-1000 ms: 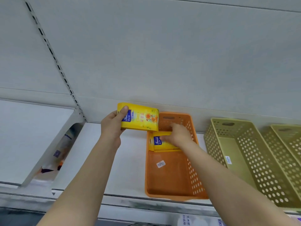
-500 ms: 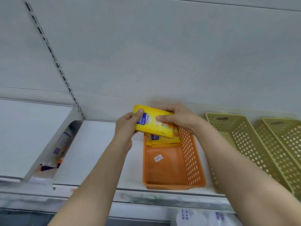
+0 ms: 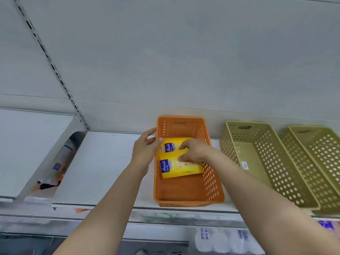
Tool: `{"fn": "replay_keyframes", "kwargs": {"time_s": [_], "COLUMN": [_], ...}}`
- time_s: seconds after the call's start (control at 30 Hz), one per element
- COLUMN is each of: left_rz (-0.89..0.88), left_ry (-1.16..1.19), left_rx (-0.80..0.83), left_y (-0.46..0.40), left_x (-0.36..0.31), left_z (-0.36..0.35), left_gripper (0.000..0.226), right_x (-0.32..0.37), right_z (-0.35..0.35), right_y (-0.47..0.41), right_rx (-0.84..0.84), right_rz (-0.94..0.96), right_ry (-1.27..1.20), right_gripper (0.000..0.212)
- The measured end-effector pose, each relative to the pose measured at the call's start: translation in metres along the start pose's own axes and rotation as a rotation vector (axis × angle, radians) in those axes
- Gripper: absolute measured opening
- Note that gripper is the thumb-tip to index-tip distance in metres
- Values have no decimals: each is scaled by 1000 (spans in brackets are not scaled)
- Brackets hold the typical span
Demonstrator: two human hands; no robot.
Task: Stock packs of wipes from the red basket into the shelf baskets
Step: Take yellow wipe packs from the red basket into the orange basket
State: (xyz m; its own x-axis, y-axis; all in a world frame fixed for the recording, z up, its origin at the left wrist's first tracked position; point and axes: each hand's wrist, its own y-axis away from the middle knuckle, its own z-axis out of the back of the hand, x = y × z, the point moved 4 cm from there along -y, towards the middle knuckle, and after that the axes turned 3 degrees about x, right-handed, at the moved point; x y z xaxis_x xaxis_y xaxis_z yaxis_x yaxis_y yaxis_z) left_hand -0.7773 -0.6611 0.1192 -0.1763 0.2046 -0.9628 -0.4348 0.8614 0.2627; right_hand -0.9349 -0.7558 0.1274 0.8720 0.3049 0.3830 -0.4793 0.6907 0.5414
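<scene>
White shelf (image 3: 103, 162) with an orange basket (image 3: 187, 190).
Right hand (image 3: 195, 151) pinches the front pack (image 3: 181, 167); left hand (image 3: 145, 150), fingers loosely apart, touches the back pack (image 3: 171, 146).

— What is the person wearing on the arms?

— Nothing that shows. Both forearms are bare from the lower edge of the view up to the wrists, with no sleeve or cuff in sight.

— And the hands?

— The left hand (image 3: 145, 150) and the right hand (image 3: 194, 151) are bare too: no gloves, rings, watch or bands visible.
</scene>
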Motion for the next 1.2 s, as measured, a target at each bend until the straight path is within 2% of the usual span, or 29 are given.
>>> {"fn": "replay_keyframes", "kwargs": {"time_s": [0.23,0.27,0.33,0.43,0.5,0.57,0.7,0.77,0.9,0.97,1.1,1.2], "left_rz": [-14,-15,-14,-28,-30,-26,-23,-28,-29,-29,-16,-17], "left_ry": [-29,-34,-38,-36,-37,-35,-37,-41,-55,-57,-14,9], "left_rx": [-8,-7,3,13,11,16,33,46,74,89,131,144], "left_y": [-1,-1,-3,-4,-5,-7,-9,-9,-10,-10,-13,-15], "left_x": [6,6,7,8,10,11,12,12,11,11,12,14], "left_z": [-1,-1,0,1,2,3,5,5,7,8,10,11], "left_gripper": [31,31,34,34,34,33,31,29,30,35,39,39], "right_x": [6,5,3,-1,-3,-6,-6,-4,-4,-3,-7,-5], "right_z": [-20,-22,-23,-20,-25,-34,-36,-36,-35,-36,-31,-25], "right_y": [-2,-4,-7,-17,-23,-31,-44,-46,-44,-44,-46,-34], "right_rx": [-172,-174,-188,-243,-139,-60,-83,-147,-437,-473,-408,-212], "right_rz": [61,67,79,114,83,38,-7,-19,-131,-167,-72,57], "right_ry": [422,403,216,12,16,116,146,121,-19,-69,-181,-120], "right_gripper": [56,57,65,83,92,87,79,82,84,87,92,101]}}
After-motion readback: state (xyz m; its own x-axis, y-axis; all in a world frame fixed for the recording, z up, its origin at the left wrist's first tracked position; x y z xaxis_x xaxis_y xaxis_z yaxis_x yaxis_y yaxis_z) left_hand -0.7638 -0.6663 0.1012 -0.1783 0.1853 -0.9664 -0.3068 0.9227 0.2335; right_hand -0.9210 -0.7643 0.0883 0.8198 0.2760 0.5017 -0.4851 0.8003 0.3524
